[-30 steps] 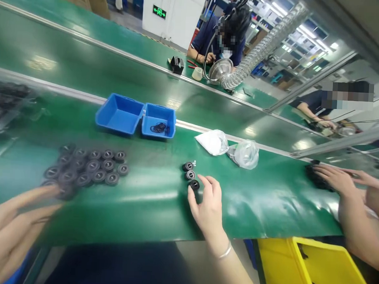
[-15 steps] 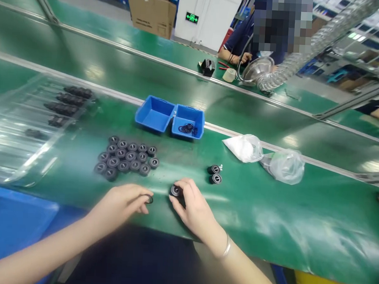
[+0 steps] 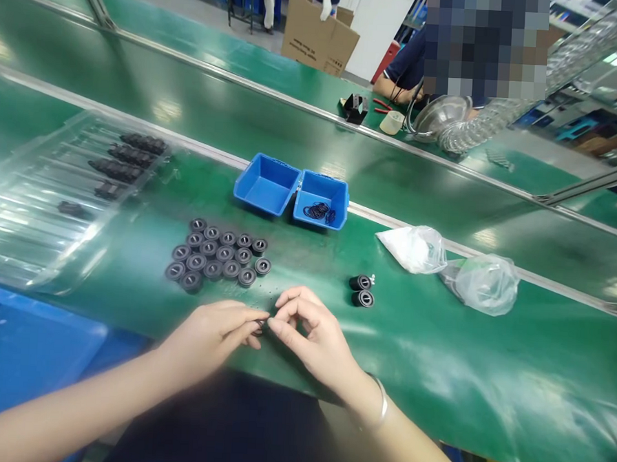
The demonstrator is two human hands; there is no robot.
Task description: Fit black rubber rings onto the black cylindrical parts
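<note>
My left hand (image 3: 218, 330) pinches a thin black rubber ring (image 3: 260, 322) between thumb and fingers, low over the near edge of the green mat. Facing it, my right hand (image 3: 306, 327) brings thumb and forefinger together at the same ring, its tips meeting the left fingertips. The black cylindrical part seen earlier in my right hand does not show now. Beyond my left hand, several black cylindrical parts (image 3: 225, 253) stand upright in rows. Two more black cylinders (image 3: 362, 290) stand to the right, beside tiny white pieces (image 3: 373, 279).
Two blue bins (image 3: 267, 184) stand at the back; the right one holds black rings (image 3: 317, 211). A clear plastic tray (image 3: 39, 231) with dark parts lies left. Plastic bags (image 3: 416, 249) lie at the right rear. A co-worker sits across, by a clear duct (image 3: 490, 123).
My hands have come together, and my right fingers have moved from the black cylinder to the ring. The view has shifted left. The standing cylinders look unchanged.
</note>
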